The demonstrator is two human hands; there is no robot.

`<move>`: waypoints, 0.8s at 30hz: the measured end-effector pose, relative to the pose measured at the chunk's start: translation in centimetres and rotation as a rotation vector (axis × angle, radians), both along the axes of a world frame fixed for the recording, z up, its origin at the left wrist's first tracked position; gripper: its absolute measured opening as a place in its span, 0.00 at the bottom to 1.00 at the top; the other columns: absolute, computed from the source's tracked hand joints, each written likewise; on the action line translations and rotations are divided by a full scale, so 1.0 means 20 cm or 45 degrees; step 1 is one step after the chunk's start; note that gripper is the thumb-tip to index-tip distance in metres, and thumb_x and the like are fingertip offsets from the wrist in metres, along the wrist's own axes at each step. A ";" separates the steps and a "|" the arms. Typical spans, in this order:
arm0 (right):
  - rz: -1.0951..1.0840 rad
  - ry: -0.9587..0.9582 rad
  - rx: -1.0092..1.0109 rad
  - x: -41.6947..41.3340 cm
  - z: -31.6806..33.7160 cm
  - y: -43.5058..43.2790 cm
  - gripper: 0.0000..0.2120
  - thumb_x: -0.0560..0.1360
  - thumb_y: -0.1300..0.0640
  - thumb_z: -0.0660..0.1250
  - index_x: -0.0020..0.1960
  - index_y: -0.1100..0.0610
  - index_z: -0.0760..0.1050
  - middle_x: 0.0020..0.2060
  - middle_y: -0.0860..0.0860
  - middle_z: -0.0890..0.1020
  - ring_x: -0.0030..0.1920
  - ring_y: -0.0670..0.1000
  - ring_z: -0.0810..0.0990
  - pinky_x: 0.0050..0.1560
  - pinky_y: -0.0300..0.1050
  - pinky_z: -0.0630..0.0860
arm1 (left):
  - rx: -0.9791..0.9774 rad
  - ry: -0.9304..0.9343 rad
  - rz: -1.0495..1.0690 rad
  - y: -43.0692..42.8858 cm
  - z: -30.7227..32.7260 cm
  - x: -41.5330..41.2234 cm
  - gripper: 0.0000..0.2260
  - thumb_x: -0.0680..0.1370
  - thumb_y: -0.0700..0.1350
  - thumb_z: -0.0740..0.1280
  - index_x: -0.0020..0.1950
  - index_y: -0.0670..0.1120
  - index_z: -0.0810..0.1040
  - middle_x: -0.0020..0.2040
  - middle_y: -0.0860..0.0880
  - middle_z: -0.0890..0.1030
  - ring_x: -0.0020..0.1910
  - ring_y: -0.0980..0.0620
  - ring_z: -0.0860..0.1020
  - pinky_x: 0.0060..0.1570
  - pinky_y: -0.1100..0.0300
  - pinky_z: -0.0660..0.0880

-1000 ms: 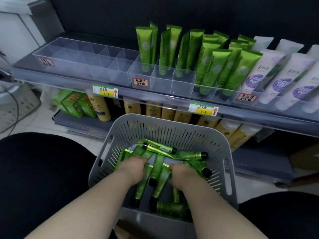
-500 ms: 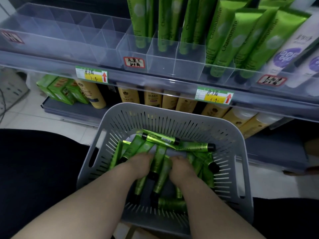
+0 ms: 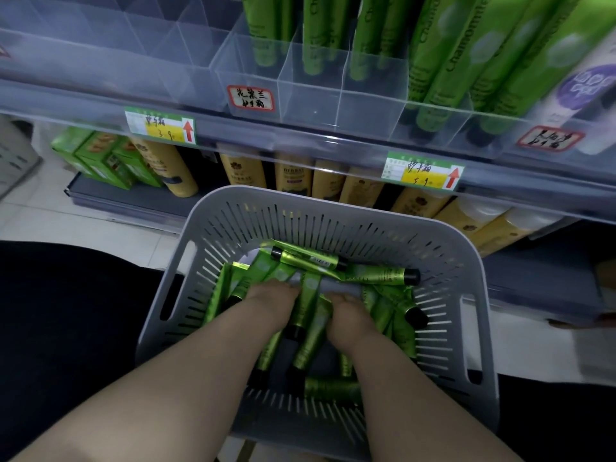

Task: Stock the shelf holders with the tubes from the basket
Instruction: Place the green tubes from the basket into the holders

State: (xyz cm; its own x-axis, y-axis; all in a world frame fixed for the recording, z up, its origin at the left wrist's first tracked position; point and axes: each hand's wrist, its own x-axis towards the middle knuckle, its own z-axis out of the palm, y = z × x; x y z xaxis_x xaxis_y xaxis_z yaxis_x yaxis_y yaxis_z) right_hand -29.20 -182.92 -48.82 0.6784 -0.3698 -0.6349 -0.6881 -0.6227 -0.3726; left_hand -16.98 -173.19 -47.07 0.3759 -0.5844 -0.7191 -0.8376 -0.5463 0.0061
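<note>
Right, readable text first: the green tubes standing in the clear shelf holders (image 3: 310, 91) carry "Chamomile" (image 3: 443, 55) down the side. A red-bordered handwritten label (image 3: 251, 98) on the holder front is in Chinese characters. The two green/yellow price tags with red up-arrows read roughly "3.9" (image 3: 160, 130) and "5.9" (image 3: 423, 171). The print on the yellow bottles (image 3: 293, 176) on the lower shelf is too blurred to read. The loose tubes (image 3: 310, 261) lie piled flat in the grey slotted basket (image 3: 333, 205), black caps pointing various ways. Left hand (image 3: 271, 301) and right hand (image 3: 350, 320) are both down in the pile, side by side, with one tube running between them. The fingers are tucked under and hidden, so I can't tell whether either hand grips anything.
</note>
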 end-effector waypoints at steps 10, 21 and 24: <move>0.007 -0.032 -0.092 0.05 0.09 -0.03 0.16 0.79 0.57 0.58 0.64 0.59 0.73 0.63 0.58 0.71 0.61 0.57 0.72 0.57 0.39 0.69 | -0.158 0.052 0.203 0.04 0.11 0.07 0.18 0.75 0.41 0.64 0.64 0.53 0.74 0.63 0.47 0.74 0.61 0.44 0.74 0.60 0.51 0.73; 0.267 0.099 -0.111 0.05 0.15 0.11 0.19 0.77 0.62 0.59 0.68 0.62 0.69 0.67 0.60 0.68 0.67 0.59 0.67 0.65 0.47 0.66 | -0.258 0.077 0.228 0.13 0.21 0.06 0.19 0.77 0.46 0.67 0.68 0.54 0.72 0.67 0.46 0.70 0.63 0.44 0.72 0.62 0.56 0.70; 0.279 0.143 -0.143 0.02 0.14 0.07 0.26 0.76 0.64 0.59 0.74 0.61 0.59 0.72 0.57 0.62 0.72 0.57 0.61 0.71 0.48 0.61 | -0.322 0.133 0.381 0.16 0.17 0.07 0.20 0.77 0.44 0.66 0.69 0.49 0.71 0.68 0.47 0.72 0.66 0.46 0.70 0.64 0.58 0.67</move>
